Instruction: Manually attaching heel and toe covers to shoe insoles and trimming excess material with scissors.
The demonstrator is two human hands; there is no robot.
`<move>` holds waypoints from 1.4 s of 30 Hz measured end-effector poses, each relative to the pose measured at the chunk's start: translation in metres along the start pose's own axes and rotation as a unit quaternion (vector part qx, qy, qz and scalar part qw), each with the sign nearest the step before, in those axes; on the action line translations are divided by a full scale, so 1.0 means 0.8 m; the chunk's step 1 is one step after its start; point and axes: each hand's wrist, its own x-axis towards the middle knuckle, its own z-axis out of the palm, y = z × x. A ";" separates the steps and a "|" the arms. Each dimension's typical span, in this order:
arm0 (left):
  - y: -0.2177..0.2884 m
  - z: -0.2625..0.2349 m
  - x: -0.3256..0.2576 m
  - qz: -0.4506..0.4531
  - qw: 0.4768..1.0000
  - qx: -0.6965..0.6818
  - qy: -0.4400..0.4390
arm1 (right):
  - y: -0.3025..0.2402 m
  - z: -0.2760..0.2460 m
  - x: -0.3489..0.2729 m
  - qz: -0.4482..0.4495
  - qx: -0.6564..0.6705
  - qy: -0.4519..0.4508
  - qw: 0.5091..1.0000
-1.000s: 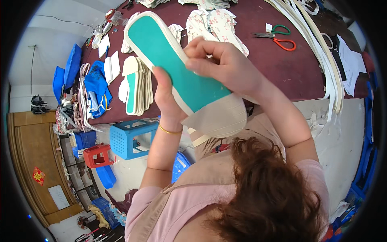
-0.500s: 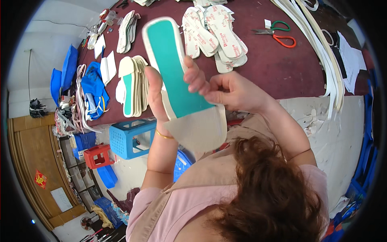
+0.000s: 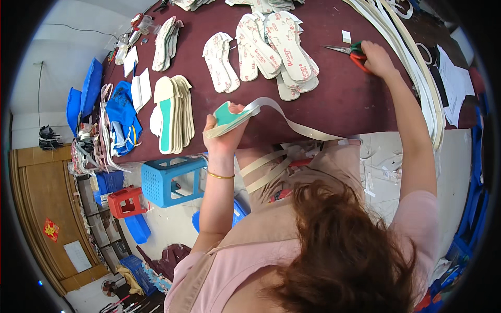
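Pinching teal-and-cream insole (image 3: 228,119) in our left hand (image 3: 223,136), fingers closed on it above counter (image 3: 344,99) edge; cream strip (image 3: 292,122) trails from it. Our right hand (image 3: 377,58) rests on red-handled scissors (image 3: 350,51), fingers curled over handles. Printed insole pile (image 3: 282,47) between hands.

Pink short-sleeved top (image 3: 417,219) under a beige apron (image 3: 271,229) with straps. Curly reddish-brown hair (image 3: 344,250). Thin gold bangle (image 3: 219,176) on left wrist. Both forearms bare; no rings visible.
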 end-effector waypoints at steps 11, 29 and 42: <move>-0.046 0.029 0.028 -0.028 0.997 -0.060 0.047 | -0.277 -0.075 -0.217 -0.041 0.807 -0.352 0.473; -0.060 0.037 -0.008 0.181 0.912 0.344 -0.134 | -0.189 -0.066 -0.070 0.098 0.373 0.127 0.914; -0.056 0.061 -0.035 0.191 0.845 0.466 -0.177 | -0.299 -0.163 -0.131 0.011 0.804 -0.047 0.593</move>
